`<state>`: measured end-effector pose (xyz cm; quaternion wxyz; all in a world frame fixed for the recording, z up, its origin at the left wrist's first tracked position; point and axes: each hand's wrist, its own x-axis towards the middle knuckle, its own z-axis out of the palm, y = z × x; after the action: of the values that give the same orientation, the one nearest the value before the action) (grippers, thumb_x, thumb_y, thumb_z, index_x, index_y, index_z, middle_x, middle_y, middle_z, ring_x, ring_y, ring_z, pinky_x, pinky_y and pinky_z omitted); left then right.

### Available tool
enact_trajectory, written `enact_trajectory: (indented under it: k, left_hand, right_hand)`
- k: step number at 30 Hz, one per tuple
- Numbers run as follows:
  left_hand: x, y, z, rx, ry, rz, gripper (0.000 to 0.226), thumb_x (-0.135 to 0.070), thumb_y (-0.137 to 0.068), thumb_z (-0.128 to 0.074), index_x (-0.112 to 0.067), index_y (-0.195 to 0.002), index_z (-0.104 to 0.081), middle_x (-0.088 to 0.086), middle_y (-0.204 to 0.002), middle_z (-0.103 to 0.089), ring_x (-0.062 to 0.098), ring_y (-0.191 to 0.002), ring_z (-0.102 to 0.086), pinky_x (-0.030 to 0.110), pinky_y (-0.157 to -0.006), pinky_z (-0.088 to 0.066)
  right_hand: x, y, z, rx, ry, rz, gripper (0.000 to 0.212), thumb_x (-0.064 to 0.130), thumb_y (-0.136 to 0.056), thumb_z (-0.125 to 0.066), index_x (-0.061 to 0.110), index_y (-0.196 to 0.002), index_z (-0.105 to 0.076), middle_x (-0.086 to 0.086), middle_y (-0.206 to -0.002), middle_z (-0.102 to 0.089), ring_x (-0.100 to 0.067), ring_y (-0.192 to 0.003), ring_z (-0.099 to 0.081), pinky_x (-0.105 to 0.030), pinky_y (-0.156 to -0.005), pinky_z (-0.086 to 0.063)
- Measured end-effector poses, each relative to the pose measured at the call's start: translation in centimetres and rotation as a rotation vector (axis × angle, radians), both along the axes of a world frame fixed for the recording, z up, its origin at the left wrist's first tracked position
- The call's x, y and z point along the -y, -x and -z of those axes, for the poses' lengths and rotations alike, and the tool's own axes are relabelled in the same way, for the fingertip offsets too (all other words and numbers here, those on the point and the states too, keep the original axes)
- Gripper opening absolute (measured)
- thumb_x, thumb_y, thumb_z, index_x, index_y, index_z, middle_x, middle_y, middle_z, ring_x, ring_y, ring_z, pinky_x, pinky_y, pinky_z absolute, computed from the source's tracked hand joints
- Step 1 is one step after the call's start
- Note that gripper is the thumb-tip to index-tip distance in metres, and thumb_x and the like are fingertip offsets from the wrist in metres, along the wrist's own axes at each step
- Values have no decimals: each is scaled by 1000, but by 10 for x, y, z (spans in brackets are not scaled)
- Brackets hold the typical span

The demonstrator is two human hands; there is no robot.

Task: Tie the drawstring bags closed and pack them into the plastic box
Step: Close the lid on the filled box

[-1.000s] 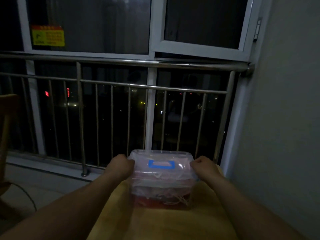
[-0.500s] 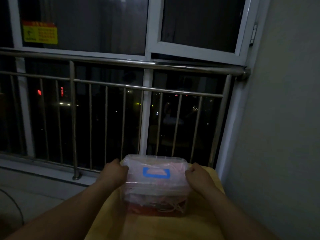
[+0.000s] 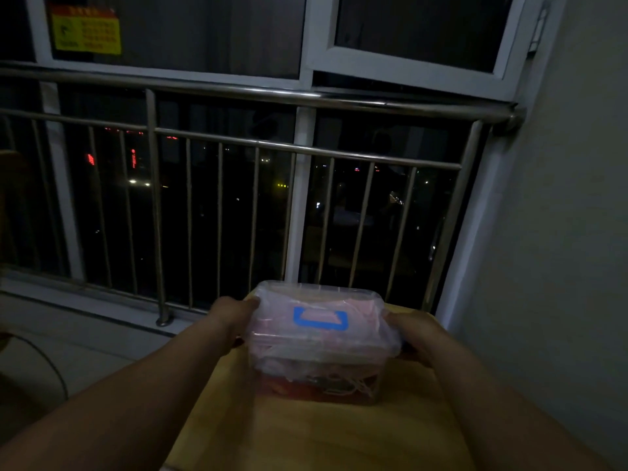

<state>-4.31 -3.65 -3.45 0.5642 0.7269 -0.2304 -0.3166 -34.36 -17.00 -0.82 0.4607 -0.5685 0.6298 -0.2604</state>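
A clear plastic box [image 3: 317, 363] is gripped at both ends: its left end is clasped by the left hand [image 3: 231, 317], whose thumb is laid on the lid [image 3: 272, 294] corner, and its right end is held by the right hand [image 3: 413, 331], whose fingertips are hidden behind the box wall. Between the two sets of fingers, the blue handle [image 3: 320, 319] is seen lying flat on the lid. Below the fingers, drawstring bags [image 3: 292, 389], pink above and red beneath with pale cords, are seen packed inside the box. The box is rested on a wooden table [image 3: 306, 436]. Beyond the fingers, a steel railing [image 3: 238, 93] is seen.
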Motion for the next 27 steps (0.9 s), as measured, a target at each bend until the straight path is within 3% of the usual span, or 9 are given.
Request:
enact_trajectory:
  k: [2,4,7,12,16,20,25,27]
  left_hand:
    - [6,-4,1,224,-20,-23,40,-30,-96,-71,7,-112,-68,26,-108,-71,41,-99,-70,51,-89,-60]
    - [8,-4,-2,430,-63,0,35,-29,-97,-67,5,-105,-72,25,-100,-73,40,-94,-71,49,-85,-60]
    - [6,-2,-1,560,-120,45,29,-29,-100,-61,-1,-103,-68,16,-94,-70,34,-86,-69,42,-79,-60]
    - [19,-4,-2,712,-221,81,21,-23,-101,-57,-5,-108,-65,13,-98,-67,29,-87,-66,34,-71,-53]
    - [40,-9,-10,742,-230,109,19,-21,-103,-55,-7,-107,-67,7,-90,-64,21,-77,-64,31,-61,-49]
    - [69,-18,-20,741,-244,156,21,-20,-103,-55,-5,-110,-68,12,-98,-67,28,-87,-67,38,-75,-58]
    - [88,-21,-19,740,-273,190,22,-22,-104,-54,-6,-112,-67,12,-97,-66,26,-88,-67,39,-82,-59]
    - [84,-19,-16,727,-250,209,30,-28,-107,-49,-5,-114,-66,11,-96,-66,25,-85,-66,38,-79,-57]
  right_hand:
    - [-5,-4,2,-36,169,-8,30,34,-94,-70,6,-98,-63,-15,-95,-70,-33,-87,-70,-45,-81,-62]
    - [-7,-10,5,-258,426,-42,21,25,-98,-63,7,-88,-68,-9,-81,-68,-26,-75,-66,-34,-66,-55]
    - [-13,-17,7,-483,613,-80,20,22,-98,-56,11,-88,-69,-3,-79,-65,-20,-73,-61,-28,-57,-41]
    - [-15,-18,3,-556,647,-131,14,19,-96,-55,18,-83,-59,-2,-83,-61,-18,-74,-55,-24,-52,-32]
    - [-2,-32,-1,-629,631,-70,15,13,-94,-55,13,-79,-51,-4,-83,-56,-23,-76,-53,-27,-57,-35]
    - [15,-45,-4,-611,593,-32,26,11,-93,-56,15,-71,-43,-6,-86,-56,-25,-78,-55,-28,-60,-39]
    - [26,-44,0,-577,573,-8,10,14,-97,-53,10,-88,-55,-8,-92,-62,-23,-78,-56,-28,-58,-39]
    - [30,-39,7,-522,545,-45,19,23,-100,-51,7,-102,-61,-14,-106,-66,-25,-83,-59,-30,-63,-43]
